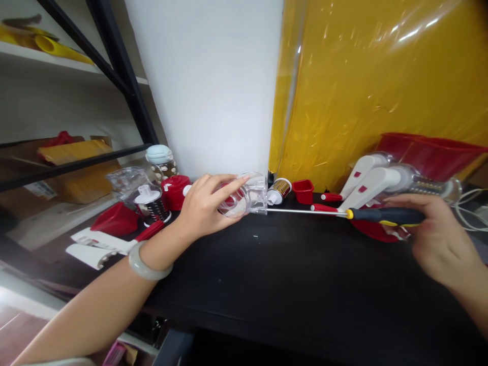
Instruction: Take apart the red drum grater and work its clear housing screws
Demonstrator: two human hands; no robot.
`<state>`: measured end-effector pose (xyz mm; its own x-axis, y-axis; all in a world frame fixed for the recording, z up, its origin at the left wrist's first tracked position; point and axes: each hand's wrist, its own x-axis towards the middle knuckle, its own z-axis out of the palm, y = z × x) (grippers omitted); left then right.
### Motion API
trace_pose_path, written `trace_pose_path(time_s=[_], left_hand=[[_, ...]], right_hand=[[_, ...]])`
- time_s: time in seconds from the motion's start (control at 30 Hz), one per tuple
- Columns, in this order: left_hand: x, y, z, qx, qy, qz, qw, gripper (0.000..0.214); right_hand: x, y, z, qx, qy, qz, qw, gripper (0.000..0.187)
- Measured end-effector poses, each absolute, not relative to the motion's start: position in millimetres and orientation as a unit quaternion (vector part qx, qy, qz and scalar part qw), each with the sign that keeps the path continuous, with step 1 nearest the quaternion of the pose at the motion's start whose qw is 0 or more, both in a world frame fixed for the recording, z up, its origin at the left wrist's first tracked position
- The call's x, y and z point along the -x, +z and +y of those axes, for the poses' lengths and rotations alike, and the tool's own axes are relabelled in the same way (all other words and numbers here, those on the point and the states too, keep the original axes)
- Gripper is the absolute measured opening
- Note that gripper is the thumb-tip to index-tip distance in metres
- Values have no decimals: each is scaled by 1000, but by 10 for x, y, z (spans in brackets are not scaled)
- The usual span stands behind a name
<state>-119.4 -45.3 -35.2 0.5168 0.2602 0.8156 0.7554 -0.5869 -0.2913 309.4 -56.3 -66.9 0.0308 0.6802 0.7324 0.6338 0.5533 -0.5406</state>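
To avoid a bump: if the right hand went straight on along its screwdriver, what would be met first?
Likely the clear plastic part held by the left hand; the screwdriver appears to reach its edge, though depth is unclear.

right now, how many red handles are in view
3: one handle by the bangle, and two near the screwdriver, a farther handle and a nearer handle. More may be hidden.
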Motion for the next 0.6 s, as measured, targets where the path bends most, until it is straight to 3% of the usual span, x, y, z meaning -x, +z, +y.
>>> trace_pose_path(time_s=[0.07, 0.13, 0.43, 0.6], left_hand=[[1204, -349, -452, 803, -382, -317, 330, 76], [1209, -346, -453, 802, -383, -316, 331, 76], [1187, -345, -468, 807, -380, -312, 328, 73], [1176, -350, -466, 813, -378, -307, 320, 74]], right_hand=[[-3140, -687, -556, 502, -36, -701, 505, 57], [-3143, -695, -547, 488, -16, -694, 529, 50], [-2948, -558, -623, 443, 275, -578, 627, 63], [-2975, -631, -587, 382, 306, -584, 648, 48]])
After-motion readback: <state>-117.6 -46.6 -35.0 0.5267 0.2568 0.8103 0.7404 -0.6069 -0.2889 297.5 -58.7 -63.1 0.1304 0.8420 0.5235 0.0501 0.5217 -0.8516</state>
